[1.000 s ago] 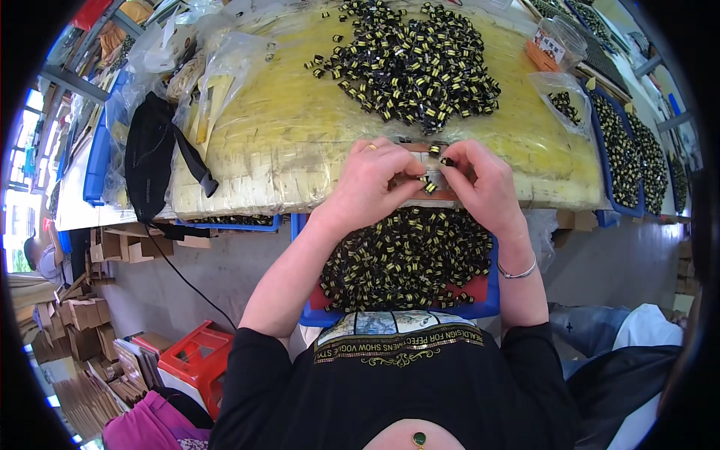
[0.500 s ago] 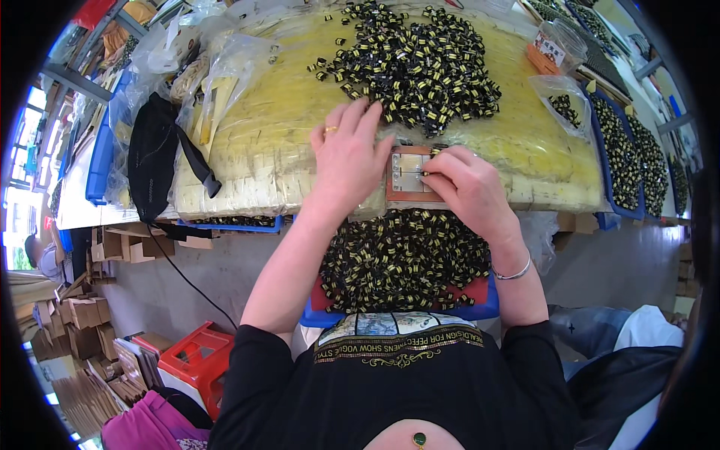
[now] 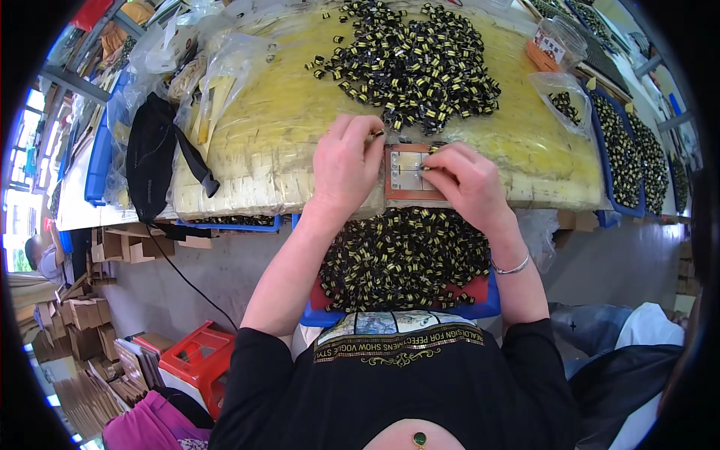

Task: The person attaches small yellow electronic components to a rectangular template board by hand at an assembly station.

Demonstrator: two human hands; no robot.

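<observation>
The left hand [image 3: 346, 161] lies flat on the yellow bench [image 3: 262, 142], fingers spread and relaxed, holding nothing, its fingertips just left of a small metal jig [image 3: 406, 174] in a reddish frame. The right hand [image 3: 459, 182] rests on the jig's right side, thumb and forefinger pinched on a small black-and-yellow part (too small to see well). A heap of parts [image 3: 416, 64] lies far of the jig; nearer the person, a blue tray [image 3: 480, 306] holds more.
</observation>
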